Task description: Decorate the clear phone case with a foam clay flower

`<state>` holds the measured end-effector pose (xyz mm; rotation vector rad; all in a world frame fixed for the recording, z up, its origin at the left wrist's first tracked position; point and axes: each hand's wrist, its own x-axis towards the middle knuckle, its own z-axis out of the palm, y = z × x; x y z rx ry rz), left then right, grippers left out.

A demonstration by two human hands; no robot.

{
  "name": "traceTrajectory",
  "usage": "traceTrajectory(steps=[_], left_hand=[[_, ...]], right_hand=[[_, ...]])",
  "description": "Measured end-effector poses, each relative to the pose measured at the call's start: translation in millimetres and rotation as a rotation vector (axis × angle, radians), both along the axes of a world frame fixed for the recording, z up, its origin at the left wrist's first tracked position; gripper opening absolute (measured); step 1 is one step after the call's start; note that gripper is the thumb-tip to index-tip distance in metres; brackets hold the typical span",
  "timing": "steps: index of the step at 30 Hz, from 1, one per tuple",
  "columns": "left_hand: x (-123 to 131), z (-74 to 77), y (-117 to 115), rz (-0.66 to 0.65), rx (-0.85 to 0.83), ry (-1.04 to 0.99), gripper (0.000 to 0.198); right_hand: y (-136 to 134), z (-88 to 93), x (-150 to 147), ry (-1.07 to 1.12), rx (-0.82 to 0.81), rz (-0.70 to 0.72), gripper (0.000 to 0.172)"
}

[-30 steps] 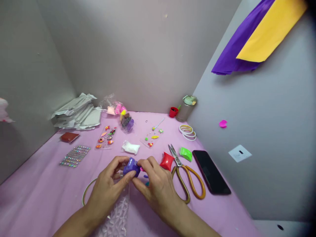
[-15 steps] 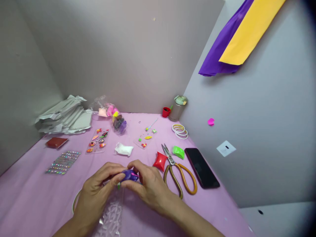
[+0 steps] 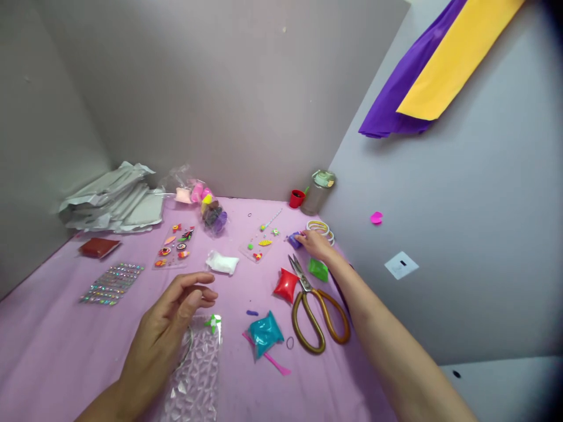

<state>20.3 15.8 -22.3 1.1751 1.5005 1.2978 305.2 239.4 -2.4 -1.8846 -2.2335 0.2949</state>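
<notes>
My right hand point(image 3: 314, 243) reaches out to the far right of the table, its fingertips on a small purple packet point(image 3: 294, 239) just beyond the scissors point(image 3: 308, 293). My left hand point(image 3: 176, 316) hovers with bent, parted fingers and nothing in it, over the left edge of a clear textured case point(image 3: 197, 375). A green star-shaped charm point(image 3: 213, 323) sits on the case's top corner. Right of the case are a teal packet point(image 3: 265, 334), partly over a pink stick tool point(image 3: 278, 366), and a small purple piece point(image 3: 252, 313).
Red point(image 3: 286, 285), green point(image 3: 318, 269) and white point(image 3: 222, 262) packets lie mid-table. Charm sheets, a gem sheet point(image 3: 113, 284) and a brown packet point(image 3: 99, 247) are leftward. Tape rolls point(image 3: 318, 228), a red cup point(image 3: 297, 198) and a jar point(image 3: 319, 190) stand near the right wall.
My hands have parted. My right hand has carried the purple packet forward and right from between them, uncovering the teal packet and pink tool. My left hand has let go of the packet.
</notes>
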Motion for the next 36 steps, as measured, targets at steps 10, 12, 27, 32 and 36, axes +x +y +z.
traceTrajectory(steps=[10,12,27,32,36], left_hand=[[8,5.0,-5,-0.181,0.136,0.175,0.035],[12,6.0,-6,-0.19,0.149,0.181,0.032],[21,-2.0,-1,-0.134,0.111,0.224,0.013],[25,-2.8,-2,-0.284,0.143,0.23,0.009],[20,-1.4,0,-0.33,0.157,0.25,0.016]], right_hand=[[-111,4.8,-11,-0.174,0.007,0.107,0.025],[-120,4.1,-18,-0.222,0.016,0.079,0.037],[-148,-13.8,-50,0.013,0.185,0.389,0.057],[-172,-12.5,-64,0.062,0.301,0.628,0.044],[-176,-10.5,-67,0.014,0.367,0.697,0.05]])
